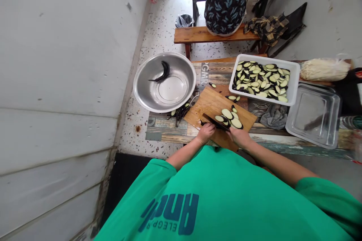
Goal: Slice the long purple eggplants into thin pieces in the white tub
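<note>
My right hand [238,136] is closed on the handle of a kitchen knife [212,120], whose dark blade points left across the wooden cutting board [204,104]. My left hand [206,132] grips a dark eggplant [201,122] beside the blade; most of it is hidden by the fingers and knife. Oval eggplant slices [227,113] with pale flesh and dark skin lie on the board just beyond the blade. Beyond the board, at the right, a white tub [295,79] holds many more such slices. A large steel basin [141,98] at the left has dark whole eggplant [165,70] in it.
Trimmed eggplant ends [181,113] lie between basin and board. At the right are a crumpled grey cloth [273,116], a clear plastic container [312,116] and a bagged pale bundle [324,69]. A person [224,3] sits on a wooden bench [189,35] beyond the table.
</note>
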Motion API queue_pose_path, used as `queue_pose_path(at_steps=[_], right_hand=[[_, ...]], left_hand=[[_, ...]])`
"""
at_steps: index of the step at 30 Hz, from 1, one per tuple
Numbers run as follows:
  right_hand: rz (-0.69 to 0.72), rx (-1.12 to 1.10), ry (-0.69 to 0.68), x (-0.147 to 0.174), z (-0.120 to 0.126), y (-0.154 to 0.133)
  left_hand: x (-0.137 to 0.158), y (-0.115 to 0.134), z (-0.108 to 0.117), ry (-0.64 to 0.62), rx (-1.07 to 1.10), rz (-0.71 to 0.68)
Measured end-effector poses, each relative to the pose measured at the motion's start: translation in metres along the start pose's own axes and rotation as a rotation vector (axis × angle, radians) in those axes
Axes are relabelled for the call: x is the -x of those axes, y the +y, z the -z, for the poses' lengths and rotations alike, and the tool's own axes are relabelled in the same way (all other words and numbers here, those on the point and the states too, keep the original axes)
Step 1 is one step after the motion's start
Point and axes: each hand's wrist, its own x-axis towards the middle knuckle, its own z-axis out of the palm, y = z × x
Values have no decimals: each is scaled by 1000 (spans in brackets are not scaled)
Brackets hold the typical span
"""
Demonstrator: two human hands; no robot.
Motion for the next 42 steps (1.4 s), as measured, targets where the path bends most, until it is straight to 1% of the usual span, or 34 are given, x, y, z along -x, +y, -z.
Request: queue_pose_path(at_steps=[2,5,6,8,11,14,18,20,23,25,27,31,33,35,37,42], right_hand=[[-57,-33,41,-8,-1,-5],[-128,-52,69,-1,3,-3],[-123,-45,70,5,5,-1],[-71,-21,58,21,10,4],[11,20,1,41,18,9],[31,44,-64,48,21,14],[34,42,-84,36,16,17],[30,24,-64,24,11,10],[5,-4,-6,2,4,-9],[-3,-25,31,-9,-1,-20],[-18,-56,49,-16,-5,-25],[-31,-85,47,-20,-6,-16],[-27,-61,51,-20,0,-9],[-45,-35,53,-19,7,-3],[-63,-15,52,-13,14,3],[-43,0,48,20,20,7]], left_hand=[[-1,2,3,3,-10,12],[-1,6,6,43,-54,37],[0,6,6,58,-66,52],[1,6,6,77,-68,73],[2,4,4,82,-33,79],[2,2,3,61,4,75],[4,1,2,66,2,56],[4,2,2,86,-16,41],[4,4,4,102,-50,40],[3,5,10,68,-57,37],[3,4,20,10,-61,45],[10,-3,41,-49,-144,179],[13,-7,45,-76,-147,177],[12,-9,43,-92,-124,149],[6,-8,36,-80,-122,157],[-14,-4,20,-24,-178,200]])
